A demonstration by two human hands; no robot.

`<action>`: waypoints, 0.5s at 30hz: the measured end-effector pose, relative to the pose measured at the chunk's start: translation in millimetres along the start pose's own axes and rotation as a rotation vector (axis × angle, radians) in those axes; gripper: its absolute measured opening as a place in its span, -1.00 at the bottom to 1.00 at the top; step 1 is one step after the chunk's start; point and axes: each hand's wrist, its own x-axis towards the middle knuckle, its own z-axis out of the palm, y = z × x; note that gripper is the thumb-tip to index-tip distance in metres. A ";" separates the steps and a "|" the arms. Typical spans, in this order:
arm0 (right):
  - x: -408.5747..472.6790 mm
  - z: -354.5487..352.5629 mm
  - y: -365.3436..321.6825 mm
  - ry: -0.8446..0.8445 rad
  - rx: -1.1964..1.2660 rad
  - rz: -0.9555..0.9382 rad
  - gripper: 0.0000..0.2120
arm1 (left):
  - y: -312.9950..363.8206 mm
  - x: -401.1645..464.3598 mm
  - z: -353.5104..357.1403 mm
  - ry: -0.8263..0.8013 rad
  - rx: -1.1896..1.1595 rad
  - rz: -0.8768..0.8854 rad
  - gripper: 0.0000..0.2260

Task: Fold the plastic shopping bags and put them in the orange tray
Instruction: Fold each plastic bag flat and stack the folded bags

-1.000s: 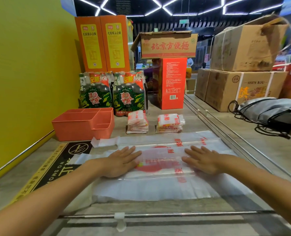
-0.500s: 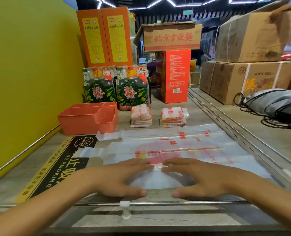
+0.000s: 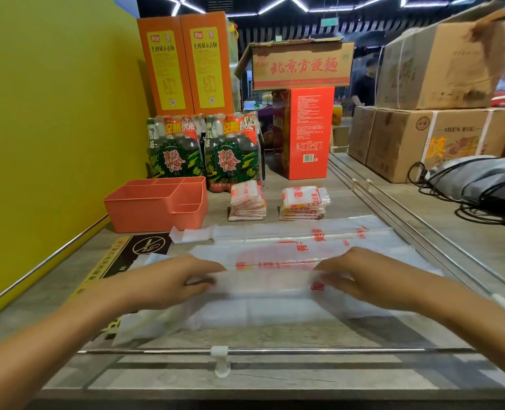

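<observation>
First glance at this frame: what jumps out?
Both hands, left hand and right hand, pinch the near edge of a clear plastic bag with red print, lifting it into a fold on the counter. Behind it to the left sits the orange tray, with two stacks of folded bags beside it and green bottle packs further back.

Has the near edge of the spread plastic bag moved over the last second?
Yes. Both hands have lifted the bag's near edge and carried it away from the counter's front rail, toward the orange tray.
</observation>
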 end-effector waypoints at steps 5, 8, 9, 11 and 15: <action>3.1 -23.9 16.4 -0.083 0.244 0.158 -0.73 | -29.0 -21.0 -25.8 0.019 -0.097 -0.101 -0.70; 9.4 -28.8 28.4 -0.094 0.222 0.220 -0.71 | -44.2 -26.7 -40.3 0.034 -0.087 -0.185 -0.74; 12.0 -28.2 31.5 -0.095 0.185 0.239 -0.70 | -49.6 -27.6 -43.2 0.049 -0.078 -0.219 -0.72; 16.5 -22.3 36.5 -0.065 0.071 0.266 -0.63 | -58.0 -26.8 -45.6 0.078 -0.045 -0.290 -0.65; 21.7 2.8 30.1 0.123 -0.103 0.241 -0.38 | -55.4 -19.5 -32.8 0.214 0.225 -0.289 -0.55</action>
